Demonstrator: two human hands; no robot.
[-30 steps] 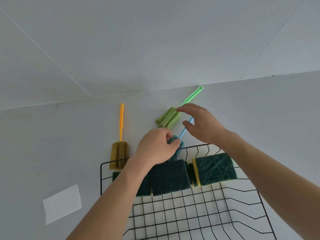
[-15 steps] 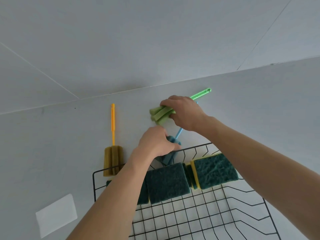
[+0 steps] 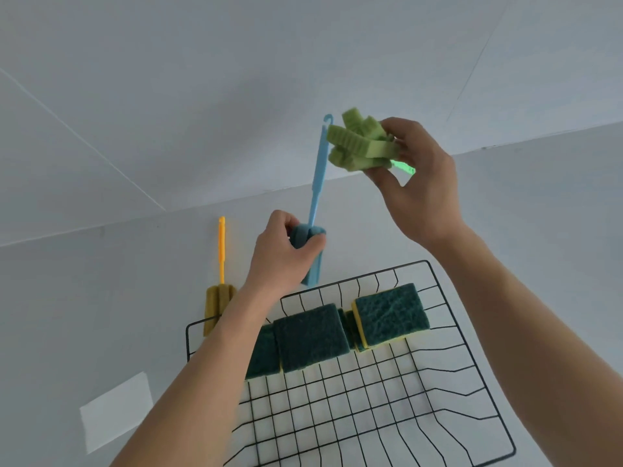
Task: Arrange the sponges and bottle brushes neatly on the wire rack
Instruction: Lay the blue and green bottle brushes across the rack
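Observation:
My left hand point(image 3: 286, 252) grips the blue bottle brush point(image 3: 318, 176) by its sponge head, the handle pointing up and away above the table. My right hand point(image 3: 418, 183) holds the green bottle brush point(image 3: 359, 143) in the air by its sponge head; most of its green handle is hidden behind the palm. The black wire rack point(image 3: 435, 412) lies in front of me. Several green-and-yellow sponges point(image 3: 391, 315) stand in a row along its far side. The orange bottle brush point(image 3: 219, 291) lies on the table just beyond the rack's far left corner.
A white slip of paper point(image 3: 116, 411) lies on the pale table left of the rack. The wall rises right behind the table's far edge.
Both brushes have come up off the table: my right hand closed on the green one and raised it, and my left hand lifted the blue one upright.

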